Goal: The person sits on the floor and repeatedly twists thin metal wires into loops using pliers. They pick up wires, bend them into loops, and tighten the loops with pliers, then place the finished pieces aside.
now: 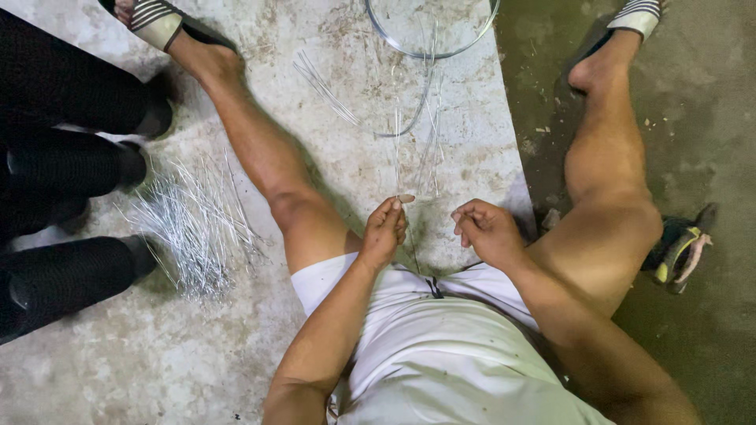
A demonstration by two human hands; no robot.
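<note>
Three black ribbed rolls (63,181) lie stacked at the far left, ends pointing inward across the floor (157,354). Surface: pale concrete, mottled with rust-brown stains and grit. Just right of the rolls, a loose pile (193,228) of short cut wire lengths, silver, fanned out and crossing one another.

Person seated on the floor, legs spread, white shorts (441,354). Their left leg runs up to a striped sandal (153,20) at the top left edge.

Between the legs: left hand (384,232) raised slightly off the floor, fingers curled shut, thumb and forefinger pinching the near end of a thin wire (398,157). That wire runs straight away from the hand, toward the top of view. More loose strands (327,86) lie on the concrete beyond, some parallel, some angled. At the top centre, a coil (433,47) of the same wire, round, only its lower arc in view; one strand trails down from it toward the hands.

Right hand (488,232) near the left, apart from it, fingers bent inward into a loose fist. Cannot tell whether it holds a wire; nothing visible between the fingers.

Right of the pale slab the floor turns darker, grey-green, damp-looking, with small debris. The right leg lies across this zone, bent at the knee. Dark tool (681,252) with yellow-green grip lies beside that knee, partly hidden.
</note>
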